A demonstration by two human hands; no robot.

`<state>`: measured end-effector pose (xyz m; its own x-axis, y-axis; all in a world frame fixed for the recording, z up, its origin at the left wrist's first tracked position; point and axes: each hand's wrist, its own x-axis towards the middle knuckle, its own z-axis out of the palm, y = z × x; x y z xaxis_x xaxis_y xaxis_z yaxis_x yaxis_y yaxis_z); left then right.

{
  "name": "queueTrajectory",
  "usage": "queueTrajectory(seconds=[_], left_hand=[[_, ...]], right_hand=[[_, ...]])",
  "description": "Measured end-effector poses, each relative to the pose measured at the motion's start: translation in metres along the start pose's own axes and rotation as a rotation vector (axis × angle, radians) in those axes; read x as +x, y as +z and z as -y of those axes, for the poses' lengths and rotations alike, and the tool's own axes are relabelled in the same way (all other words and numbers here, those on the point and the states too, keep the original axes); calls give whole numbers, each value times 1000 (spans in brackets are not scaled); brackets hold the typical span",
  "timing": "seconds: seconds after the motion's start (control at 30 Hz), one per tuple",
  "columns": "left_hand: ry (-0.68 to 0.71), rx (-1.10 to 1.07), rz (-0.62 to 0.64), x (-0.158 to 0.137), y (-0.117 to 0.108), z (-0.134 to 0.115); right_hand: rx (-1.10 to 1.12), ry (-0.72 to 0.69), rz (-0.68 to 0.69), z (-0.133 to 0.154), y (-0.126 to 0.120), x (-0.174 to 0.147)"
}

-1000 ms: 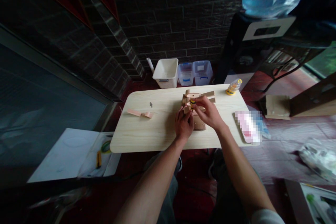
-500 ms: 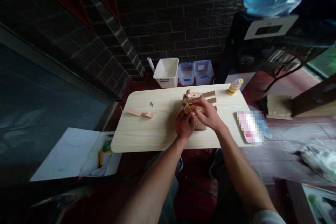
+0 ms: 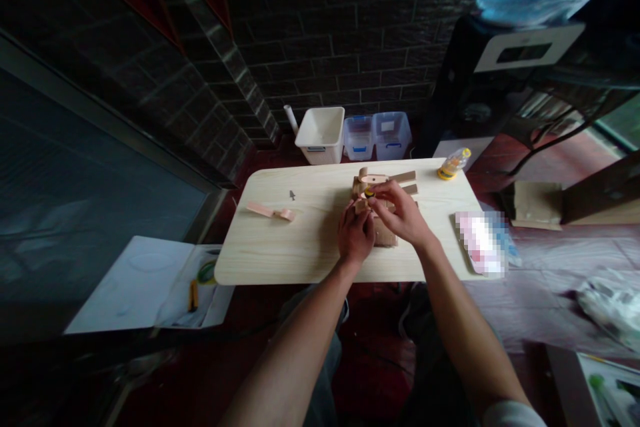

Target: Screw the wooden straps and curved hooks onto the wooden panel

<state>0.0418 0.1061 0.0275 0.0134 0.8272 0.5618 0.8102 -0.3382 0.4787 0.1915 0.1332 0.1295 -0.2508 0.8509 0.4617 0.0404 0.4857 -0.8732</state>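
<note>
My right hand (image 3: 400, 213) pinches a small yellow-and-black handle (image 3: 369, 193), which looks like that of a short screwdriver. Its lower end is hidden among fingers and wood. Close beside it, my left hand (image 3: 356, 233) has its fingers closed on a light wooden piece (image 3: 361, 205), mostly covered by them. Under and around both hands lies a wooden assembly (image 3: 386, 235) of block-like parts. Behind the fingers is a rounded wooden strip (image 3: 374, 179) with a dark hole. Flat wooden slats (image 3: 403, 177) stick out to the right.
On the pale table (image 3: 300, 253) lie a curved wooden part (image 3: 273, 212) and a small dark metal piece (image 3: 293, 195). A clear yellow-capped bottle (image 3: 454, 164) stands at the back right, a pink packet (image 3: 477, 240) at the right edge. Plastic bins (image 3: 320, 137) sit beyond the table.
The view has shifted slightly, so the scene sits a little further right. Both hands stay at the assembly; the right fingers have moved slightly around the yellow-and-black handle.
</note>
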Motion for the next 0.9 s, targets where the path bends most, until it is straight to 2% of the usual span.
queueTrajectory(seconds=[0.9], left_hand=[[-1,9,-4,-1,-2,0]], right_hand=[[162,118,-11,0,-3,-2]])
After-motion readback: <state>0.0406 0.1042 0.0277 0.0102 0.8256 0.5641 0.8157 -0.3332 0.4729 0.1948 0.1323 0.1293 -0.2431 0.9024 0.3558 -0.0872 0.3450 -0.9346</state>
